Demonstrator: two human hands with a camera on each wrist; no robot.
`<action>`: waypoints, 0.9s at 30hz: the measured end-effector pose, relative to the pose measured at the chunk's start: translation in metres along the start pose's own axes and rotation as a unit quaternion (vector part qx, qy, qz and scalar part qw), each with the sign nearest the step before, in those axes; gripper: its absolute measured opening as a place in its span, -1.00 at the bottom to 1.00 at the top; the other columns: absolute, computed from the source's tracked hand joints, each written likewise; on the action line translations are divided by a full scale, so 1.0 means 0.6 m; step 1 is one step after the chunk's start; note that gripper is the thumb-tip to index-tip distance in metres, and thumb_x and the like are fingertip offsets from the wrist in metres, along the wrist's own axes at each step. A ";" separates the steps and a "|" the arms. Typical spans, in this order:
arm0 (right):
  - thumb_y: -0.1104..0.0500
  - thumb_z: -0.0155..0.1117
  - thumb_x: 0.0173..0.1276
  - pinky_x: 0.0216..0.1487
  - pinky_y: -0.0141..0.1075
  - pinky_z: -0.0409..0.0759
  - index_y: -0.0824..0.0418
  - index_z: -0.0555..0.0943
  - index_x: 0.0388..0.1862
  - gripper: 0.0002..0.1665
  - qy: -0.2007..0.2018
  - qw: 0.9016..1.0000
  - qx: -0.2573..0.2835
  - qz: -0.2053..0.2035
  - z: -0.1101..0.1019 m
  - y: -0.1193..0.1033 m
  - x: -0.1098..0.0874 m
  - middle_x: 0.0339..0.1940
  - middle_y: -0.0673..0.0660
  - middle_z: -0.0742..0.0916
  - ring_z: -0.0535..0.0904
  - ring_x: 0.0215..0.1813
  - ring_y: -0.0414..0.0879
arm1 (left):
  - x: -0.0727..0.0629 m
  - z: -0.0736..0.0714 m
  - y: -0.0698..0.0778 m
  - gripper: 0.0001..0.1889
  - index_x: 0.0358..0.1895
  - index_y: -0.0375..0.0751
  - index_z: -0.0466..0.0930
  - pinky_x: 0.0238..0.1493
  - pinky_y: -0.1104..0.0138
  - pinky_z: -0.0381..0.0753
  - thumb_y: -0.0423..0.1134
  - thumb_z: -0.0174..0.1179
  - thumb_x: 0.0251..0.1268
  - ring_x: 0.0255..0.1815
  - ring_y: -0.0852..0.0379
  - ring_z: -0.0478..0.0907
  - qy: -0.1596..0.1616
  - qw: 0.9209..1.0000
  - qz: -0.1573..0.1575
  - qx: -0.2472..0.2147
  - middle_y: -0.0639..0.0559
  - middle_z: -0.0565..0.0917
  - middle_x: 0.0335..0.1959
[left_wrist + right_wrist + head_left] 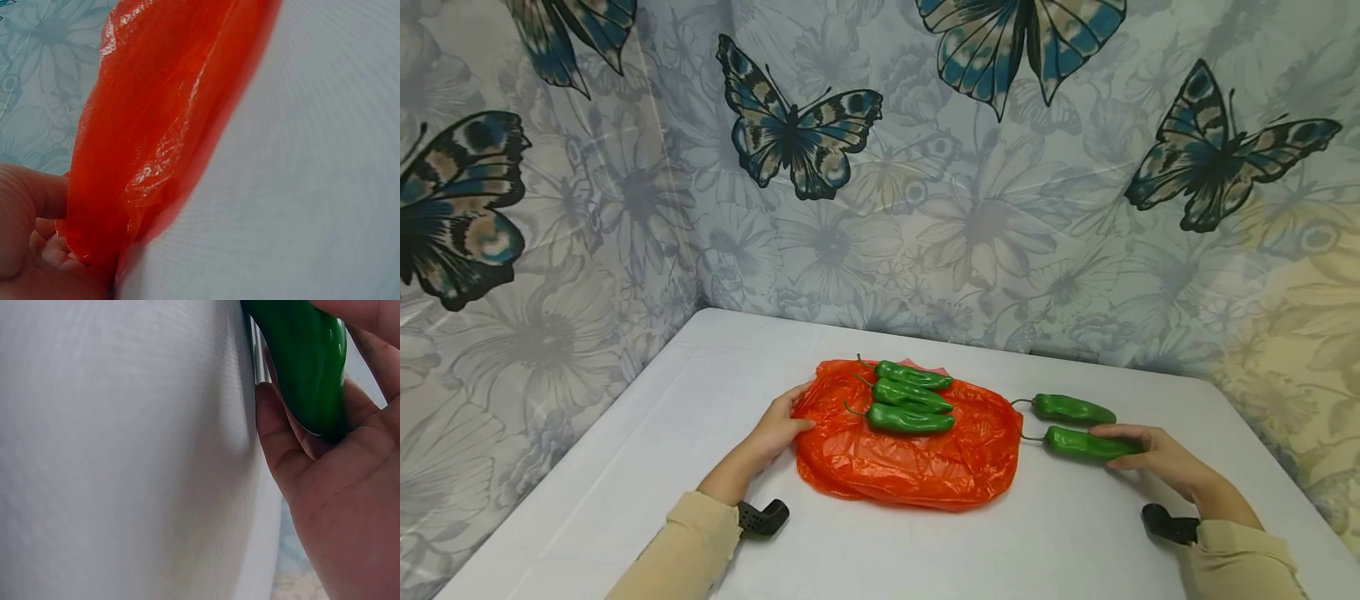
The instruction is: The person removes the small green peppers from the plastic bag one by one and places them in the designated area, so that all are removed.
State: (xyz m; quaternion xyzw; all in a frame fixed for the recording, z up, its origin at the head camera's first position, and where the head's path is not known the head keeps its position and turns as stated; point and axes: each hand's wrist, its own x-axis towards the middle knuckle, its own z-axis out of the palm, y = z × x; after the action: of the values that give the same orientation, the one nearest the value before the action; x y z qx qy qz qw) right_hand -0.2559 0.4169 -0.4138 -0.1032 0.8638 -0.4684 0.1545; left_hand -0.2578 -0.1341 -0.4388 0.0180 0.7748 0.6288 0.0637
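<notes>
A red plastic bag [917, 475] lies flat at the middle of the white table, with three green peppers [912, 418] side by side on its upper part. My left hand [781, 425] pinches the bag's left edge; in the left wrist view the thumb and fingers close around the crinkled red plastic [144, 156]. To the right of the bag, my right hand [1157, 454] grips the blunt end of another green pepper [1078, 443], its stem toward the bag. The right wrist view shows this green pepper [309, 369] between thumb and fingers, close to the tabletop.
One more green pepper [1073, 408] lies just behind the held one. The white table [970, 550] meets a butterfly-print cloth backdrop [985, 250] at the back and left. A black wrist device [763, 517] is strapped to each wrist.
</notes>
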 end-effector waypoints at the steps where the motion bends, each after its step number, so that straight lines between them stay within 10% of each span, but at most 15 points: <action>1: 0.23 0.35 0.07 0.20 0.45 -0.08 0.25 0.47 0.22 -0.34 0.000 1.000 0.000 -0.001 0.001 0.000 0.000 0.02 -0.49 0.46 0.15 -0.07 -0.80 | 0.000 0.000 0.000 -0.29 0.41 -0.29 0.11 0.35 0.03 0.27 -0.62 -0.02 0.12 0.42 -0.18 0.15 0.001 1.000 -0.002 -0.001 -0.27 0.18 0.42; 13: 0.21 0.37 0.05 0.21 0.43 -0.02 0.05 0.50 0.23 -0.33 0.006 1.000 -0.020 -0.007 0.000 -0.003 0.001 0.18 -0.32 0.50 0.12 -0.07 -0.81 | 0.001 0.000 -0.002 -0.29 0.42 -0.30 0.08 0.34 0.03 0.28 -0.63 -0.02 0.12 0.41 -0.19 0.16 -0.005 1.000 0.001 -0.001 -0.28 0.18 0.42; 19: 0.18 0.37 0.07 0.19 0.40 0.07 0.25 0.44 0.25 -0.29 0.016 0.999 -0.046 0.012 -0.002 -0.005 -0.004 0.12 -0.37 0.45 0.23 0.20 -0.44 | 0.003 0.000 -0.004 -0.28 0.42 -0.29 0.08 0.37 0.03 0.24 -0.63 -0.03 0.11 0.44 -0.17 0.11 -0.007 1.000 0.002 -0.009 -0.26 0.16 0.43; 27: 0.10 0.25 0.24 0.06 0.01 0.51 0.20 0.45 0.24 -0.43 0.028 0.996 -0.088 0.002 -0.022 -0.006 -0.020 0.08 -0.40 0.49 0.25 -0.05 -0.77 | 0.004 -0.001 -0.005 -0.28 0.41 -0.29 0.09 0.35 0.02 0.26 -0.63 -0.02 0.11 0.43 -0.18 0.14 -0.006 1.000 0.004 -0.012 -0.27 0.17 0.43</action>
State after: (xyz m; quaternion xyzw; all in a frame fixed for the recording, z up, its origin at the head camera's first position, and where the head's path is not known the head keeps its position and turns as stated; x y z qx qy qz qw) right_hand -0.2493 0.4293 -0.4018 -0.1014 0.9058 -0.3930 0.1212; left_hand -0.2598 -0.1348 -0.4417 0.0246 0.7669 0.6379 0.0662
